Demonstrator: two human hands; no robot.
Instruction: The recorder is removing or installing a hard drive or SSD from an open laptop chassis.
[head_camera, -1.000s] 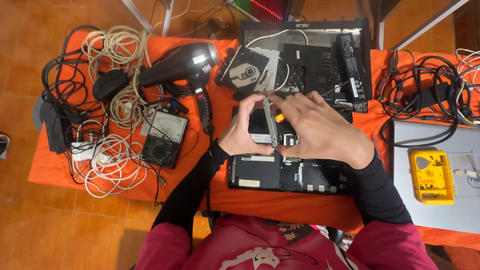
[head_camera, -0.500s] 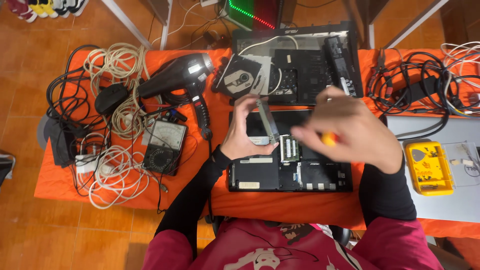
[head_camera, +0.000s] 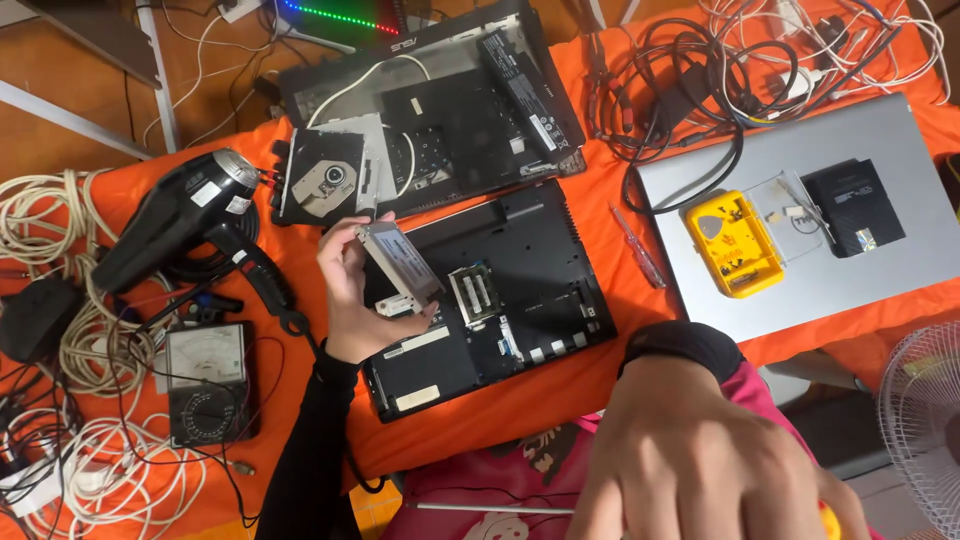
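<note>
My left hand holds a flat silver drive by its edges, tilted above the left part of an opened black laptop base. The base lies upside down on the orange cloth with its memory slot and inner bays exposed. My right hand is low in the foreground, near my lap, closed around a tool with a yellow and red handle that is mostly hidden. A thin metal rod shows by my shirt at the bottom.
A second dismantled laptop shell and an optical drive lie behind. Black hair dryer, analogue meter and coiled white cables at left. Silver laptop with yellow parts box at right, plus tangled black cables.
My right hand has pulled back from above the laptop base to near my lap. My left hand keeps the silver drive, now uncovered. The view has shifted left and closer.
</note>
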